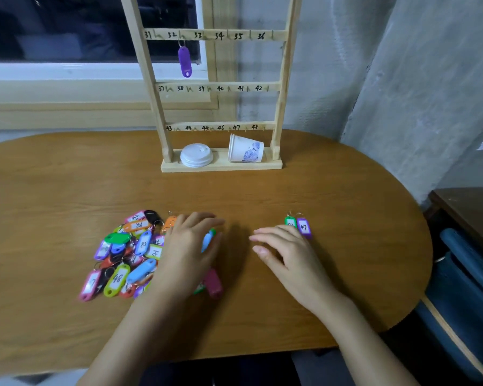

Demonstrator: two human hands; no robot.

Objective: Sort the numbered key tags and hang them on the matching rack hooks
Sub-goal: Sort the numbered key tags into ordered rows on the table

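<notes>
On the head camera my left hand [191, 246] lies flat and loose on the right edge of the tag pile [123, 254] on the table [262, 190], gripping nothing. My right hand [287, 252] is just as slack and empty, beside a green tag [290, 220] and a 47 tag [304, 227] set apart from the pile. On the rack [151, 79] one purple tag [184, 61] hangs by the 32 mark, and its base holds stacked lids [196, 155] and a cup [246, 149] tipped on its side, inside hidden.
</notes>
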